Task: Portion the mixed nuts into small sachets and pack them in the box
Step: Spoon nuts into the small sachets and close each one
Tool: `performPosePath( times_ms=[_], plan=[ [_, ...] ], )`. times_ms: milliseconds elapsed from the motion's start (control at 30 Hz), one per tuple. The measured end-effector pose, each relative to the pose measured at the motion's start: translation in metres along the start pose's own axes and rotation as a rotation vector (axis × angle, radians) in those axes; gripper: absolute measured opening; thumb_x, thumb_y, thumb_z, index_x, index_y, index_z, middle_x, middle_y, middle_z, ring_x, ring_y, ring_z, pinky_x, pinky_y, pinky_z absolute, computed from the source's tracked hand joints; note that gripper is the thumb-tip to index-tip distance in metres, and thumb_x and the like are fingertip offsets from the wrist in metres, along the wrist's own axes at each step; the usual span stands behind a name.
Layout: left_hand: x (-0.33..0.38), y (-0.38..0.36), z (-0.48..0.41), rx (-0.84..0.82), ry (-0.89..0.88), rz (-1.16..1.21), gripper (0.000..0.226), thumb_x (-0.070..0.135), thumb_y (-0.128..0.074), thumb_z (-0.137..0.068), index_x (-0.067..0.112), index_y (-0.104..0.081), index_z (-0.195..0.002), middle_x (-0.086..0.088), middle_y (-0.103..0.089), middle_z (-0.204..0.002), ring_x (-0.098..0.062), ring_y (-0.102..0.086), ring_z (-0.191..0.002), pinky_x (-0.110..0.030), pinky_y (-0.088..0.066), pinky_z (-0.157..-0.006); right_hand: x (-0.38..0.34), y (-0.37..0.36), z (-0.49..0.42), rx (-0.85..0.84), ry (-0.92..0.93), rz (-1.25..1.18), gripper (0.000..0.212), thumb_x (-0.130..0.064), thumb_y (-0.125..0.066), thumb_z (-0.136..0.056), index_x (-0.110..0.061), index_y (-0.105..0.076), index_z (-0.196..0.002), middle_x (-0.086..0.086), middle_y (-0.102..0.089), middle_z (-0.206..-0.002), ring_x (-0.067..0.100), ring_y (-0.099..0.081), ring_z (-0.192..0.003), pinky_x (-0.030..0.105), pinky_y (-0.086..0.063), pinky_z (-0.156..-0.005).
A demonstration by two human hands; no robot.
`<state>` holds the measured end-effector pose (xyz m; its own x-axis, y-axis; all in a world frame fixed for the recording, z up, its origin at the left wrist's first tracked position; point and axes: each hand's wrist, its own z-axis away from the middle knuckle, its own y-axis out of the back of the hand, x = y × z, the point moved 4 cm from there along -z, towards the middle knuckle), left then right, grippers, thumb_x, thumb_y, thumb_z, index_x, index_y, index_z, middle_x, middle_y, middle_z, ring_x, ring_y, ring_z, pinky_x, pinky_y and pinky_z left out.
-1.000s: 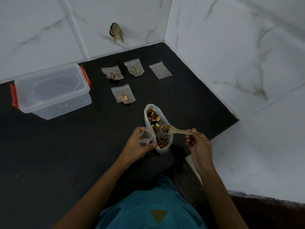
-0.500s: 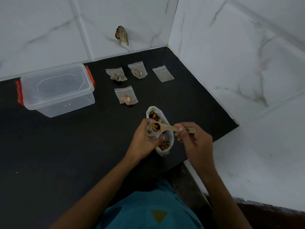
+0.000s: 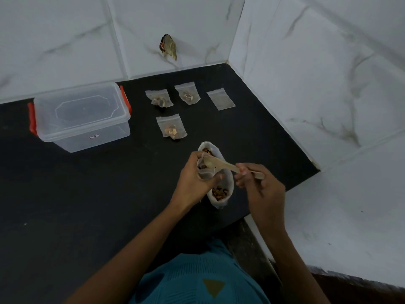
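Centre of frame: my left hand (image 3: 192, 174) is closed round a small open sachet (image 3: 205, 171), held over the large bag of mixed nuts (image 3: 220, 191) standing on the black bench (image 3: 87, 194); my right hand (image 3: 260, 187) pinches the handle of a wooden spoon (image 3: 221, 164), its bowl at the sachet's mouth. Upper centre: three filled sachets (image 3: 172, 128) and one empty sachet (image 3: 221, 99) lying flat. Upper left: clear lidded box (image 3: 81, 116), red clips, lid on.

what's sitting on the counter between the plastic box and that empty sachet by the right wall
In the head view, two filled sachets lie between the plastic box and the empty sachet: one, then another. A third lies nearer the person.
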<state>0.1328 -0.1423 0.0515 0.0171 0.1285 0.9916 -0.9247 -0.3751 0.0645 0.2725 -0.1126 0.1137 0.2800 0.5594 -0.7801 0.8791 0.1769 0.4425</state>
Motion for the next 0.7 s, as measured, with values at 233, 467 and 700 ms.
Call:
performPosePath(
  times_ms=[233,467,700],
  plan=[
    [0.002,-0.001,0.000,-0.010,-0.022,-0.005,0.045,0.010,-0.072,-0.077,0.038,-0.042,-0.096,0.020,-0.053,-0.099,0.019,-0.051,-0.088,0.001,-0.042,-0.069,0.001,0.005,-0.001,0.031,0.055,-0.007,0.021,-0.026,-0.047,-0.091,-0.012,-0.058,-0.101,-0.008,-0.060,-0.087,-0.011,-0.057,-0.082,0.004,-0.045,-0.073],
    [-0.006,0.007,-0.002,0.059,-0.103,0.016,0.046,0.006,-0.074,-0.074,0.031,-0.047,-0.101,0.012,-0.057,-0.106,0.000,-0.055,-0.105,-0.014,-0.047,-0.085,0.003,-0.004,0.015,-0.175,0.412,0.247,0.026,-0.031,-0.035,-0.099,-0.013,-0.051,-0.109,-0.001,-0.049,-0.106,0.009,-0.052,-0.095,0.009,-0.037,-0.092],
    [-0.024,0.026,-0.002,0.106,-0.035,0.005,0.046,0.006,-0.074,-0.073,0.030,-0.047,-0.101,0.012,-0.053,-0.110,0.014,-0.051,-0.098,-0.005,-0.045,-0.074,0.053,-0.006,0.034,-0.166,0.248,0.238,0.022,-0.026,-0.043,-0.095,-0.013,-0.054,-0.109,0.005,-0.059,-0.105,0.008,-0.053,-0.098,0.018,-0.044,-0.090]
  ],
)
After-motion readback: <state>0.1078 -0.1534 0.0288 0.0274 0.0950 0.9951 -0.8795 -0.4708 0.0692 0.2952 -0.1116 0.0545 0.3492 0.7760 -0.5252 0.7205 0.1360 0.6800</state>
